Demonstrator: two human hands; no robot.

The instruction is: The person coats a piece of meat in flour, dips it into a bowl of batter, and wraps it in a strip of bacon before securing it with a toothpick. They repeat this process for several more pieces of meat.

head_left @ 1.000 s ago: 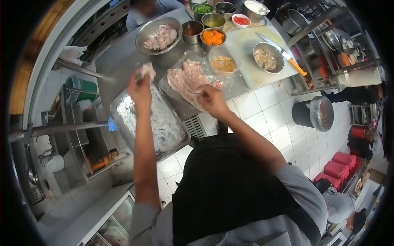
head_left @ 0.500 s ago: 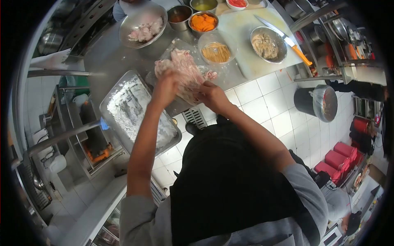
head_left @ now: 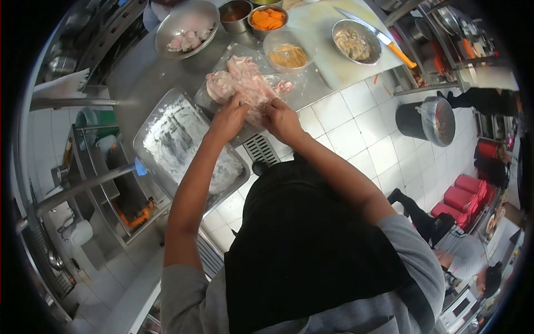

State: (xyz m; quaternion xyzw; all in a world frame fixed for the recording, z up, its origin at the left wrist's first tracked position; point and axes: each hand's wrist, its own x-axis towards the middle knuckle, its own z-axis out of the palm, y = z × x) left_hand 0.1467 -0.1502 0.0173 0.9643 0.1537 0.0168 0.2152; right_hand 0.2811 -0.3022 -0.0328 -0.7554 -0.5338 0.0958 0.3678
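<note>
Wore a wide black apron (head_left: 311, 239), plain, matte and rounded in outline toward the waist. Had a black strap (head_left: 418, 303) at the right side, dark against a grey shirt (head_left: 356, 324). Showed 2 loose grey sleeves, the left sleeve (head_left: 186, 286) and the right sleeve (head_left: 411, 242), ending near the elbows. Was bare at 2 forearms (head_left: 194, 183), left hand (head_left: 229, 119) and right hand (head_left: 282, 121). Showed soft creases across the lower shirt cloth.
</note>
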